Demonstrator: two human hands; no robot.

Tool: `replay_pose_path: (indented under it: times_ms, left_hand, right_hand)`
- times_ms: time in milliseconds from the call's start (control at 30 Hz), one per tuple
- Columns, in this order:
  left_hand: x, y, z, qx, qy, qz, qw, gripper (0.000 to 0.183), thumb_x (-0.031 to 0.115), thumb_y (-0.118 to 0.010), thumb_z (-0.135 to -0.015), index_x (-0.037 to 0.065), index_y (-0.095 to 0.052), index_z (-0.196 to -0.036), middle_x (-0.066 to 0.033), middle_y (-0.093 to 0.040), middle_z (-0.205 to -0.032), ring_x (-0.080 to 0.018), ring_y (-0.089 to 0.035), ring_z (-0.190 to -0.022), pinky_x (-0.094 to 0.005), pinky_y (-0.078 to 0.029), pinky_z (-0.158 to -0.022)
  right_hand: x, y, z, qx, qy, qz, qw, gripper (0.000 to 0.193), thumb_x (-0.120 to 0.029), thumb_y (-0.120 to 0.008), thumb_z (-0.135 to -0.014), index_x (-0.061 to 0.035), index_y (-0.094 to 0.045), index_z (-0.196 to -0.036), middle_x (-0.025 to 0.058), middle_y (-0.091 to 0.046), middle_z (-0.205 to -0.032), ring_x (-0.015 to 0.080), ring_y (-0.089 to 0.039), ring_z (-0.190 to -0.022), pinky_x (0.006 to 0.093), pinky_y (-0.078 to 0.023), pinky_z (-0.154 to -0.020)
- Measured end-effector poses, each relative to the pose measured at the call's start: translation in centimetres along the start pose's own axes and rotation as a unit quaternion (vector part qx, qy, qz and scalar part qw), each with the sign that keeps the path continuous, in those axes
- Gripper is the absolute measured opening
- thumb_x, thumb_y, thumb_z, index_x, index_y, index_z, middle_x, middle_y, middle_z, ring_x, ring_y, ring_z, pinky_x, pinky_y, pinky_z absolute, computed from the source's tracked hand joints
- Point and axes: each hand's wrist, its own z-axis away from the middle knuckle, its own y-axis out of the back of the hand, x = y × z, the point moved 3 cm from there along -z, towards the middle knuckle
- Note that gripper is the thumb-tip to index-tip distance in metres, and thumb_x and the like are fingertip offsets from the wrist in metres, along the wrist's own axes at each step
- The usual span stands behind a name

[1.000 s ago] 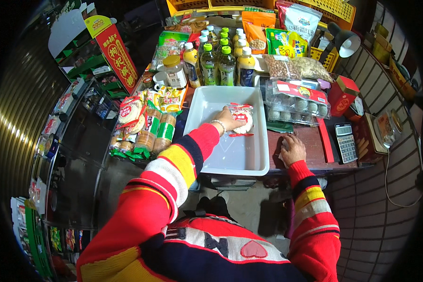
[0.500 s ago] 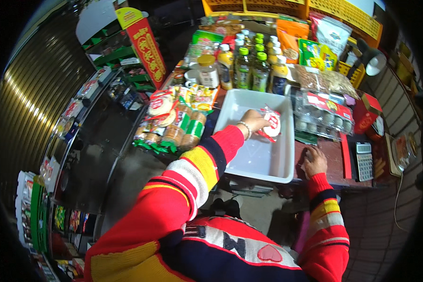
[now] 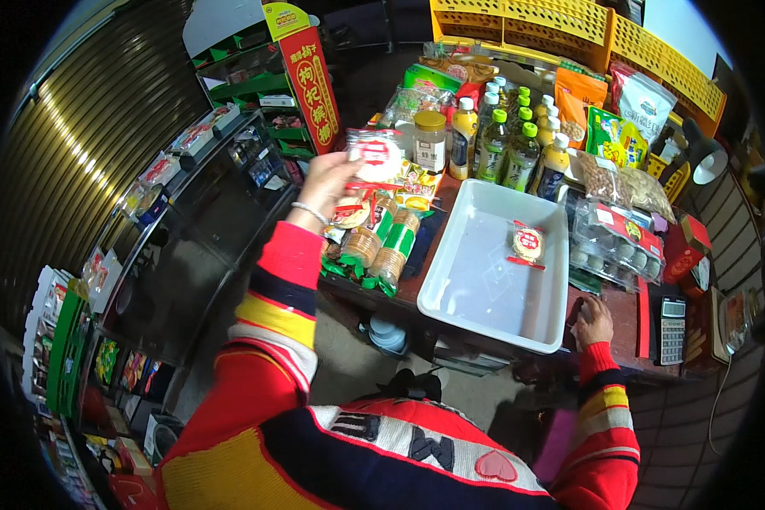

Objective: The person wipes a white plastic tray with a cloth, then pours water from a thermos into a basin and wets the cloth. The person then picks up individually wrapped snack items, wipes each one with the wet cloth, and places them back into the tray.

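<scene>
Nearest is the person's striped knit sweater (image 3: 416,433), red, navy, yellow and white, with a pink heart on its front. At the near edge of the reddish-brown table (image 3: 625,321), the right hand (image 3: 593,325) rests with its fingers bent under; whether they grasp anything cannot be told. To its right lie a narrow red strip (image 3: 643,319) and a calculator (image 3: 672,330).

Left of that hand, a shallow white tray (image 3: 484,280) stands at the table's edge, and a second cracker packet (image 3: 527,244) lies inside it, toward the right wall. Left of the tray are banded biscuit rolls (image 3: 394,246) in clear wrap with green ends.

The left hand (image 3: 327,180), a bracelet at its wrist, pinches a round cracker packet (image 3: 377,159) by its left side between thumb and fingers, raised over the heaped snacks and well apart from the tray.

Right of the tray sits a clear egg carton (image 3: 618,242) with a red label. Beyond the tray stand a gold-lidded jar (image 3: 429,143) and green-capped drink bottles (image 3: 493,149); behind them is an orange pouch (image 3: 578,102). Yellow plastic crates (image 3: 557,21) line the far side.
</scene>
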Motion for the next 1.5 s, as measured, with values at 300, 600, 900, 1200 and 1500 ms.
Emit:
replay_pose_path:
  times_ms: [300, 600, 900, 1200, 1500]
  left_hand:
    - [-1.7, 7.2, 0.6, 0.081, 0.071, -0.072, 0.992, 0.023, 0.025, -0.073, -0.088, 0.004, -0.071, -0.096, -0.0006, -0.07, -0.085, -0.0061, -0.061, -0.063, -0.0183, -0.047, -0.05]
    - [-3.2, 8.3, -0.4, 0.107, 0.056, -0.271, 0.955, 0.034, 0.035, -0.073, -0.086, 0.001, -0.073, -0.092, -0.0001, -0.064, -0.064, -0.0047, -0.05, -0.045, -0.0209, -0.037, -0.039]
    - [1.1, 4.8, 2.4, 0.253, -0.189, -0.437, 0.842, 0.031, 0.032, -0.072, -0.087, 0.002, -0.072, -0.098, -0.0115, -0.07, -0.076, -0.0191, -0.068, -0.07, -0.0316, -0.052, -0.062]
    - [-2.5, -14.8, 2.6, -0.117, -0.166, -0.347, 0.916, 0.033, 0.021, -0.074, -0.084, -0.001, -0.067, -0.109, -0.0083, -0.073, -0.087, -0.0128, -0.07, -0.077, -0.0263, -0.056, -0.069]
    - [-10.3, -29.5, 0.0, -0.189, -0.049, -0.508, 0.839, 0.068, 0.054, -0.073, -0.075, -0.005, -0.064, -0.108, -0.0244, -0.068, -0.106, -0.0385, -0.066, -0.099, -0.043, -0.052, -0.085]
  right_hand:
    - [0.0, -0.1, 0.0, -0.011, -0.004, 0.031, 0.999, 0.04, -0.025, -0.06, -0.085, -0.0099, -0.063, -0.122, 0.0128, -0.058, -0.132, 0.0344, -0.053, -0.122, 0.0447, -0.041, -0.103]
    - [0.0, -0.1, -0.1, -0.005, 0.002, 0.028, 1.0, 0.043, -0.021, -0.063, -0.082, -0.0078, -0.062, -0.123, 0.0162, -0.06, -0.129, 0.0357, -0.054, -0.121, 0.0432, -0.043, -0.104]
    - [-0.5, 0.1, 0.0, 0.011, 0.021, 0.016, 1.0, 0.041, -0.021, -0.061, -0.08, -0.0115, -0.064, -0.12, 0.014, -0.061, -0.128, 0.0355, -0.055, -0.12, 0.0457, -0.043, -0.102]
    - [-1.0, 0.5, 0.2, 0.005, 0.0, 0.023, 1.0, 0.042, -0.025, -0.061, -0.08, -0.0141, -0.063, -0.121, 0.0104, -0.06, -0.13, 0.0333, -0.053, -0.122, 0.0475, -0.042, -0.102]
    - [-1.9, 1.4, 0.6, 0.006, -0.018, 0.006, 1.0, 0.044, -0.024, -0.063, -0.079, -0.0147, -0.063, -0.123, 0.0085, -0.059, -0.133, 0.0314, -0.051, -0.125, 0.0477, -0.039, -0.104]
